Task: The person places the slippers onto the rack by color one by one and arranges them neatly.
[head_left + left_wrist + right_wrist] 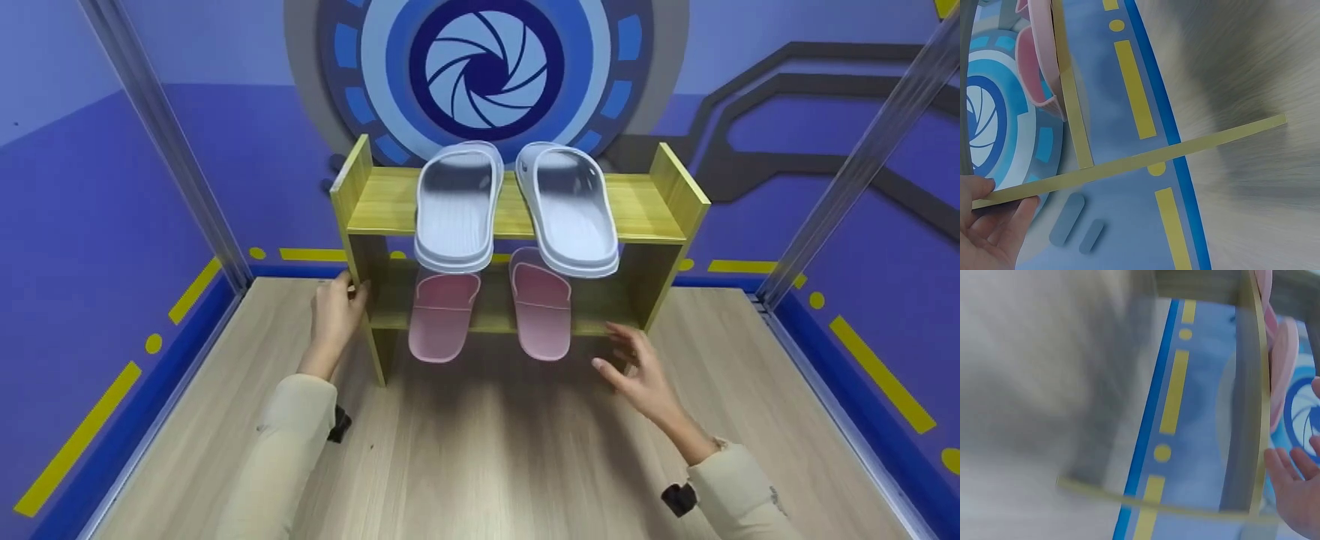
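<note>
A small yellow wooden shoe rack (386,199) stands on the table. Two pale grey-white slip-on clogs, a left one (456,232) and a right one (577,225), sit on its top shelf. On the lower shelf are two pink slippers, one at left (441,322) and one at right (544,322), toe ends toward the back. My left hand (336,315) grips the front edge of the left side panel (1129,163), thumb on the inner side and fingers outside. Near the right end of the lower shelf, my right hand (641,379) is held with fingers spread and nothing in it.
Behind the rack rises a blue and purple printed wall (225,150) with a round shutter design. Metal posts (165,135) stand at the corners. The wood-grain tabletop (480,465) extends in front of the rack.
</note>
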Motion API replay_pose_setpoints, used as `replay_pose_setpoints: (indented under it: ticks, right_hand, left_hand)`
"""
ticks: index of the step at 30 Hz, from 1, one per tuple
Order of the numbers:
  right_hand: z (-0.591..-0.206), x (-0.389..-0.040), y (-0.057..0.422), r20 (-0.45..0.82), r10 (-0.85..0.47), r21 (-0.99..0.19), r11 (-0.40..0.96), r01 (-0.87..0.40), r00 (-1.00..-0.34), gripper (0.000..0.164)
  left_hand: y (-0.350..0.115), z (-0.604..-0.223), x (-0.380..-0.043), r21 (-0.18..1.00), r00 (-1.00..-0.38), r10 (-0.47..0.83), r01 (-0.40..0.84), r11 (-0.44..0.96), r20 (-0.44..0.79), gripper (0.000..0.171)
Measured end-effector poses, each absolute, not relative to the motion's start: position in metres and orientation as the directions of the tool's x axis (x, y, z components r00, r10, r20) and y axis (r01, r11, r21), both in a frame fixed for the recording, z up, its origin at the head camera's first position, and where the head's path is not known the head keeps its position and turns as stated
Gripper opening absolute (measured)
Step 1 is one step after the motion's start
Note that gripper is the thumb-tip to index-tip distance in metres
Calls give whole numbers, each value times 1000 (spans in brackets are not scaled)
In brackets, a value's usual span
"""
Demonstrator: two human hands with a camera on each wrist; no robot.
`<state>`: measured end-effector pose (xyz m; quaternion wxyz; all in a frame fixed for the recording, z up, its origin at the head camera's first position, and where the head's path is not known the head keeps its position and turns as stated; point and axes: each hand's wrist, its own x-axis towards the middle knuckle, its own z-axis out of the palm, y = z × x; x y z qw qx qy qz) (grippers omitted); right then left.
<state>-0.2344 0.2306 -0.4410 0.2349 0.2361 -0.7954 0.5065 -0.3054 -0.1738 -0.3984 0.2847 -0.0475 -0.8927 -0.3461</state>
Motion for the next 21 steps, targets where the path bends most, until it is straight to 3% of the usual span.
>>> replay_pose_setpoints:
  ticks: [7,15,21]
  right_hand:
    - [-453,-242,287,606,-154,-651,468,-598,-780,36]
    - [-455,-251,343,566,-55,-651,583,-486,-823,34]
    - [-444,-255,369,466,-63,-585,726,-361,-882,41]
  left_hand:
    - [-174,-396,-304,620,-869,-121,239,747,481,20]
    - [-175,-395,-304,610,-872,-117,231,758,476,21]
    - [-176,-394,-303,586,-879,-121,200,785,462,23]
